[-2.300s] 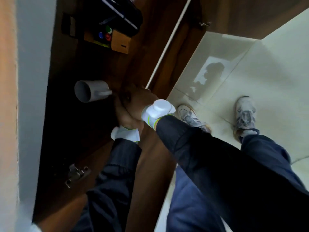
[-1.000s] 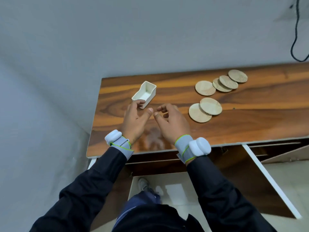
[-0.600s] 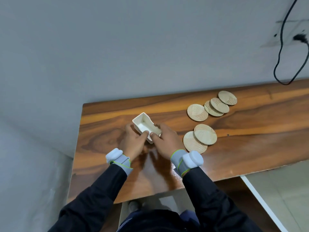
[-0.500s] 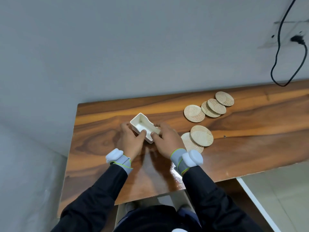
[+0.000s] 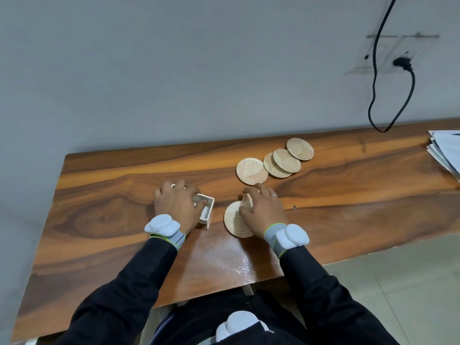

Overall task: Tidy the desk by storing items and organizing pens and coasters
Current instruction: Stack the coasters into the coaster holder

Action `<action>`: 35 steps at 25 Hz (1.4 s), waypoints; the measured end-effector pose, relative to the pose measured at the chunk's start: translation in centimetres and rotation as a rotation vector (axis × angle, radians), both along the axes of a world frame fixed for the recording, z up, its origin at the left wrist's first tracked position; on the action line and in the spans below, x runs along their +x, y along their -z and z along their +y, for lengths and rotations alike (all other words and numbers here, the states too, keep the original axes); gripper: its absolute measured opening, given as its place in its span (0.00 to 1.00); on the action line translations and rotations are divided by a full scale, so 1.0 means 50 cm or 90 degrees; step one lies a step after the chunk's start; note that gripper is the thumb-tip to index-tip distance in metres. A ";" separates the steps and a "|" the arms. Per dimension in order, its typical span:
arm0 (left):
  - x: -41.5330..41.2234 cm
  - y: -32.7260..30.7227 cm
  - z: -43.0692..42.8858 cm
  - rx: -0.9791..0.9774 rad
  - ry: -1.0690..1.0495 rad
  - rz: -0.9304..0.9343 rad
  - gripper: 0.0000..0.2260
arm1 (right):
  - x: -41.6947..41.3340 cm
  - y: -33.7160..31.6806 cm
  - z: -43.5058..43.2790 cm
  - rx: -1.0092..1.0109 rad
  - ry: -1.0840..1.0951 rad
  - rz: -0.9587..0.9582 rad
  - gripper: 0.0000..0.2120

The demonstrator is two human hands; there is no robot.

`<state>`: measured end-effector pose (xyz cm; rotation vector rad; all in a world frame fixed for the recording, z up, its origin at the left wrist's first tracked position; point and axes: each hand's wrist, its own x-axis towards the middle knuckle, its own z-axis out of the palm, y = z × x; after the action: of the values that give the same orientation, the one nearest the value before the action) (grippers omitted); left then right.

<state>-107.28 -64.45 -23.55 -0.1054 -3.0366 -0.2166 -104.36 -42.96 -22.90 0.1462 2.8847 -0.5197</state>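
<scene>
Wood with a strong dark-and-amber grain makes up the desk (image 5: 112,220), whose back edge meets a grey wall. Near the middle of the top, closer to the left end than the right, sits a small white tray (image 5: 208,207), open side up. The left hand (image 5: 175,207) lies over the tray's left part and grips it, fingers curled down past the far side and the thumb hooked over the near rim into the hollow. Just to the right of the tray, apart from it, a pale round flat coaster (image 5: 232,222) rests on the desk with a top coaster (image 5: 247,202) overlapping its far-right part. The right hand (image 5: 263,210) covers most of that top coaster, fingers spread and bent over it and the thumb pressed at its left edge, so that the hand holds it; whether the coaster is lifted off the one beneath cannot be told. Further back, toward the back edge, a row of four coasters (image 5: 281,161) runs diagonally to the right, each touching or overlapping its neighbour. A stack of papers (image 5: 445,150) lies at the right end of the desk. On the wall above, a black cable (image 5: 373,83) hangs in a loop from a plug (image 5: 402,63).
</scene>
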 end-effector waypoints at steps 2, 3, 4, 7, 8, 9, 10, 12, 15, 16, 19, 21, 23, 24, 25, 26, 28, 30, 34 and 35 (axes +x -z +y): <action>0.001 -0.001 0.019 0.018 0.011 -0.014 0.11 | 0.010 0.013 0.040 0.017 0.037 -0.042 0.27; 0.001 -0.003 0.027 0.032 0.014 -0.021 0.11 | 0.012 0.017 0.051 0.019 0.044 -0.050 0.28; 0.002 -0.004 0.033 0.050 0.018 -0.033 0.11 | 0.015 0.018 0.059 0.015 0.047 -0.049 0.29; 0.015 -0.001 0.034 0.171 0.019 -0.054 0.10 | 0.012 0.006 0.065 -0.022 0.075 -0.017 0.33; 0.023 0.001 0.028 0.228 0.017 -0.053 0.10 | 0.009 0.000 0.065 -0.033 0.091 -0.004 0.34; 0.033 0.005 0.022 0.280 0.017 -0.055 0.11 | 0.007 -0.005 0.063 -0.045 0.104 0.008 0.33; 0.043 0.009 0.016 0.321 0.024 -0.061 0.12 | 0.007 -0.010 0.059 -0.061 0.109 0.023 0.30; 0.063 0.013 -0.001 0.364 0.024 -0.081 0.14 | 0.006 -0.022 0.038 -0.113 0.082 0.054 0.20; 0.073 0.010 -0.010 0.400 0.021 -0.102 0.17 | 0.002 -0.049 0.000 -0.175 0.004 0.140 0.16; 0.077 0.011 -0.014 0.408 0.019 -0.107 0.18 | 0.001 -0.063 -0.018 -0.191 -0.031 0.178 0.17; 0.080 0.015 -0.010 0.425 0.030 -0.125 0.20 | -0.008 -0.104 -0.060 -0.254 -0.107 0.271 0.17; 0.083 0.015 -0.010 0.417 0.035 -0.130 0.22 | -0.012 -0.116 -0.090 -0.297 -0.141 0.267 0.16; 0.084 0.011 -0.012 0.424 0.039 -0.128 0.23 | -0.009 -0.112 -0.120 -0.344 -0.154 0.207 0.16; 0.084 0.009 -0.010 0.442 0.039 -0.123 0.21 | -0.004 -0.104 -0.129 -0.348 -0.159 0.174 0.16; 0.084 0.008 -0.008 0.460 0.031 -0.116 0.18 | 0.002 -0.093 -0.138 -0.337 -0.168 0.150 0.15; 0.082 0.007 -0.005 0.466 0.018 -0.110 0.14 | 0.009 -0.081 -0.142 -0.321 -0.177 0.137 0.14; 0.063 0.006 0.001 0.439 -0.006 -0.114 0.08 | 0.015 -0.068 -0.142 -0.315 -0.175 0.139 0.12; 0.047 0.009 0.008 0.393 -0.013 -0.126 0.09 | 0.012 -0.067 -0.124 -0.318 -0.159 0.161 0.09; 0.024 0.031 0.020 0.369 0.013 -0.135 0.12 | 0.015 -0.047 -0.023 -0.200 -0.010 0.178 0.15; 0.025 0.035 0.016 0.369 0.002 -0.128 0.12 | 0.023 -0.039 -0.005 -0.128 -0.005 0.130 0.17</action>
<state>-106.05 -63.66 -25.31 -0.0447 -3.0166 -1.1491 -103.20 -43.23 -20.96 0.0529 3.0030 -0.8650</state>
